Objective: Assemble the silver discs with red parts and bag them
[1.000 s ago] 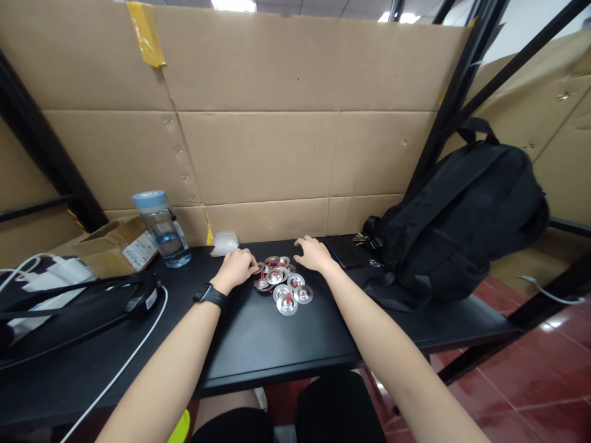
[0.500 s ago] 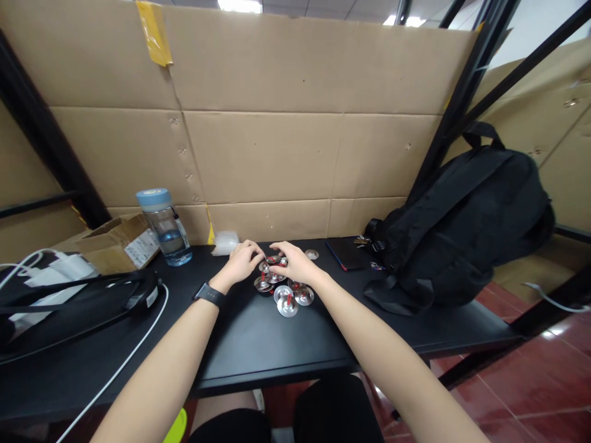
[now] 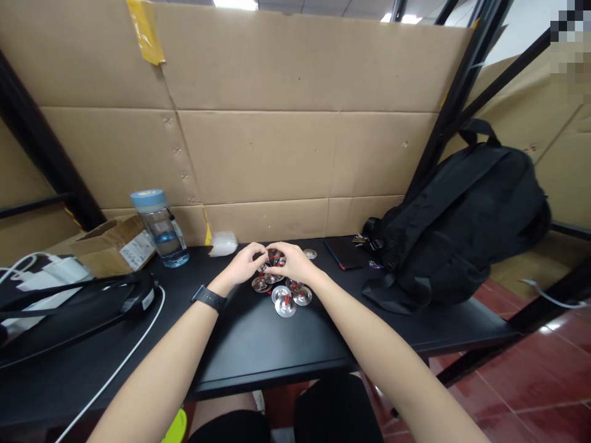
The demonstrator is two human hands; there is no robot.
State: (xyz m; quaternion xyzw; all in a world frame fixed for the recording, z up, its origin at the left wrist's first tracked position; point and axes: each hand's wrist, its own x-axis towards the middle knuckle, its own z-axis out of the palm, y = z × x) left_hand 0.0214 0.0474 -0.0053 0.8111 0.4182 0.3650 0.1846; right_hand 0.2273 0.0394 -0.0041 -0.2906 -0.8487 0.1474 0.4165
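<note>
A small pile of shiny metal discs with red centres [image 3: 285,299] lies on the black table [image 3: 258,344]. My left hand [image 3: 244,266], with a black watch on its wrist, and my right hand [image 3: 295,263] meet just above the pile's far side. Both pinch one disc with a red centre [image 3: 274,256] between their fingertips, lifted a little off the pile. One more single disc [image 3: 310,253] lies apart on the table, to the right of my right hand.
A black backpack [image 3: 466,215] leans at the right, with a dark flat case [image 3: 345,252] beside it. A water bottle [image 3: 159,227], a cardboard box [image 3: 113,246], a small plastic bag [image 3: 223,243] and white cables [image 3: 115,369] sit at the left. Cardboard walls stand behind.
My right hand came left from the table's far right side to the pile. Both hands closed together on one disc and raised it slightly. A single disc now lies where the right hand was.
</note>
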